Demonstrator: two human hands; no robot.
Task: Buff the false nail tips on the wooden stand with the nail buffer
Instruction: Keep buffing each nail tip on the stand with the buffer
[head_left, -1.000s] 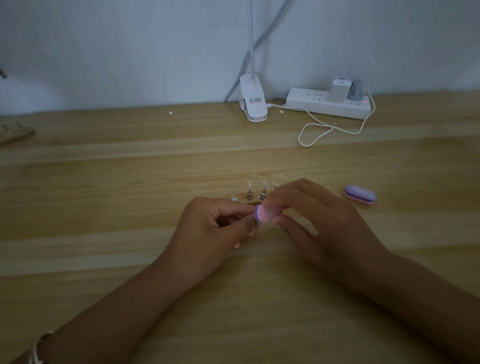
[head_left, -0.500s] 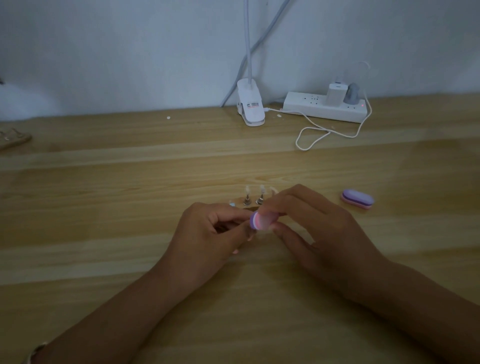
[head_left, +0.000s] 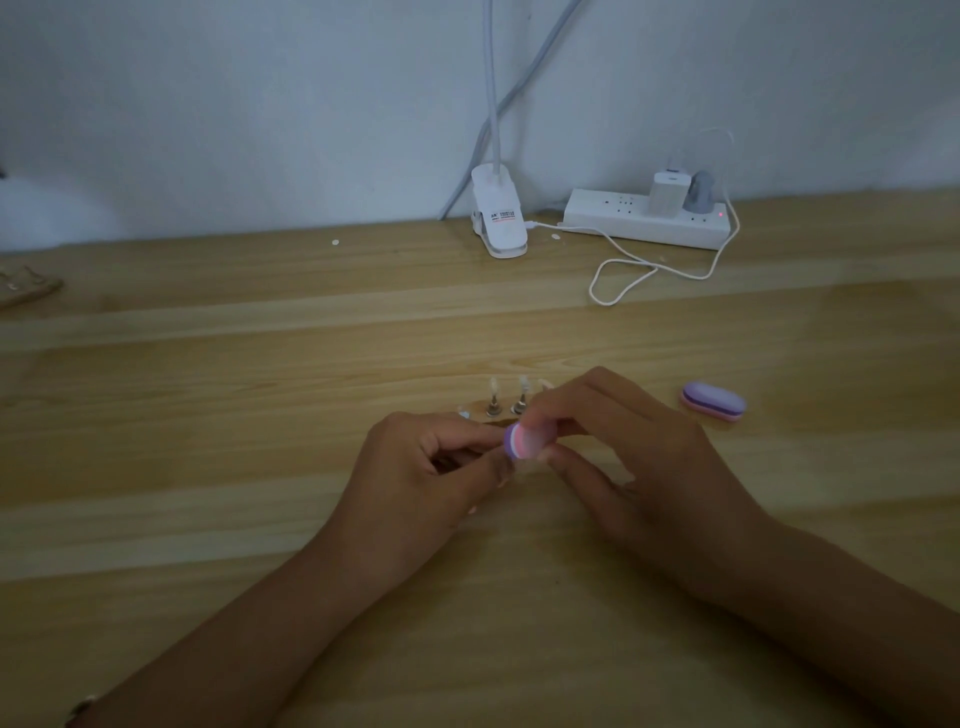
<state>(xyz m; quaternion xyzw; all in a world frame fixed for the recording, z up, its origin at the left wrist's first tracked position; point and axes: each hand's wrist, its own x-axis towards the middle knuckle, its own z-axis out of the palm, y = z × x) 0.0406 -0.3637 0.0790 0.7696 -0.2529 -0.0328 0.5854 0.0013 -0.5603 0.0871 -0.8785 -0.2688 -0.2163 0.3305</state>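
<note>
My right hand (head_left: 634, 457) pinches a small pink and purple nail buffer (head_left: 524, 440) between thumb and fingers. My left hand (head_left: 415, 478) has its thumb and forefinger pinched together right against the buffer's left end; what they hold is mostly hidden, with a pale clear false nail tip (head_left: 511, 470) just showing below. Behind the hands stands the wooden stand (head_left: 505, 420), largely covered. Two metal pegs on it carry clear nail tips (head_left: 492, 388), upright.
A second purple and pink buffer (head_left: 712, 400) lies on the wooden table to the right. At the back edge are a white lamp clip (head_left: 498, 223), a power strip (head_left: 613, 221) with plugs, and a looping white cable (head_left: 621, 273). A woven object (head_left: 26, 286) sits far left.
The buffer has shifted slightly left against the left fingertips and turned a little. Both hands stay in the same spot.
</note>
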